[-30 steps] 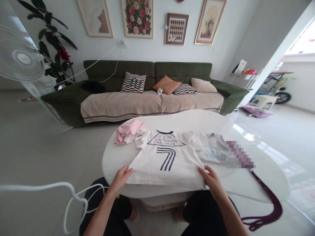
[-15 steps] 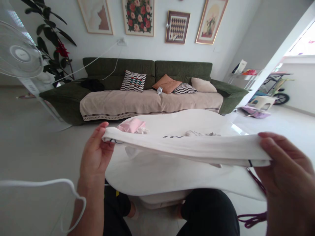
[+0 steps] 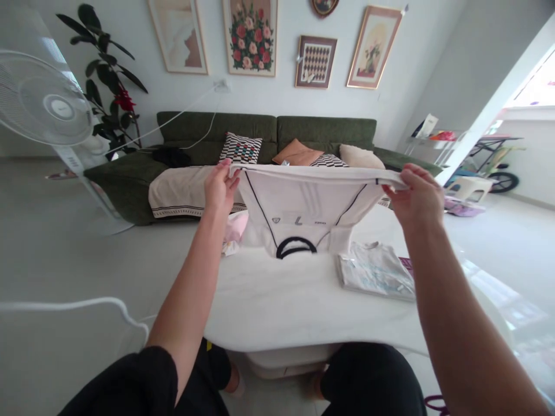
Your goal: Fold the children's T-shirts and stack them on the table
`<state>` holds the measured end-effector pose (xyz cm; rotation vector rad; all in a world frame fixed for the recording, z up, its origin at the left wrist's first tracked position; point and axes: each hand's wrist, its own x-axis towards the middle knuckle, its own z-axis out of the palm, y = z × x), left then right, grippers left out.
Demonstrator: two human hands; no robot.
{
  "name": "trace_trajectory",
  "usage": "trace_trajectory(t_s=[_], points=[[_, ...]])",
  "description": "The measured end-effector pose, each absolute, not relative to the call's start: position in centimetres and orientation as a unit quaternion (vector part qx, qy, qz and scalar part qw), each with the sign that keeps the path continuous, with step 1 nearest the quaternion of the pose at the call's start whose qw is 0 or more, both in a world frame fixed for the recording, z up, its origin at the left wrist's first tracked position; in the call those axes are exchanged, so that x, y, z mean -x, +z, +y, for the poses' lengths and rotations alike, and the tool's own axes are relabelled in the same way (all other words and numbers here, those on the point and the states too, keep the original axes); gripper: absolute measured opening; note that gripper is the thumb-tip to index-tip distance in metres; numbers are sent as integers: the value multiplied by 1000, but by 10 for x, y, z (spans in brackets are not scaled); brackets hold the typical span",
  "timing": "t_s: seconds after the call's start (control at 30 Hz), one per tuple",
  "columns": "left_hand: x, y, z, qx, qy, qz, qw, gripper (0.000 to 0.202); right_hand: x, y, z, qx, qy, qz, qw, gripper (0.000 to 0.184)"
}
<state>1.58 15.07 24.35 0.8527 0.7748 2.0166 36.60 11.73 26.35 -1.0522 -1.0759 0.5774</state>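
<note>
A white sports shirt [image 3: 303,199] with dark piping, a black collar and small printed marks is stretched between my hands. My left hand [image 3: 222,188] pinches one corner of its hem, and my right hand [image 3: 417,196] grips the other corner. The hem is raised toward the sofa, while the collar hangs toward me at the white tabletop [image 3: 277,312]. Right of the collar lies a folded light grey shirt [image 3: 375,268] on the table. A pink cloth [image 3: 236,226] is partly hidden behind the white shirt at the left.
Beyond the table stands a green sofa [image 3: 234,124] with several cushions. A white fan [image 3: 58,107] is at the far left, beside a tall plant [image 3: 110,78]. A white cable [image 3: 87,301] curves in from the left. Purple cords [image 3: 436,403] show at bottom right.
Both hands have moved up and away from me, toward the sofa. The shirt, a folded-looking strip before, now hangs spread out with its collar showing. The folded grey shirt is now uncovered.
</note>
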Motion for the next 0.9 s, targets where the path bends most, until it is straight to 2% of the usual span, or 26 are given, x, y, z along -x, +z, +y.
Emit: trace_trajectory(t_s=[0.13,0.27,0.4,0.5,0.6,0.73,0.8,0.9], points=[[-18,236,112,-388,804,290,345,17,-381,244,94,333,310,-439,775,16],[-31,163,64,-379,758,421,323,23,-391,149,56,451,310,-370,751,20],[-35,62,19,-440,576,598,343,32,-406,26,25,629,308,-417,579,35],[-28,1,-5,-486,432,673,352,30,-419,-34,10,709,253,-520,404,33],[-17,-29,-18,-546,325,699,329,26,-424,-50,2,727,145,-611,279,30],[-5,-34,-24,-586,264,691,333,28,-398,-30,4,710,-12,-663,237,32],[-2,-32,-24,-591,240,690,344,29,-360,-20,9,682,-10,-688,249,36],[0,-30,-20,-603,217,695,325,28,-288,-18,15,601,63,-764,227,43]])
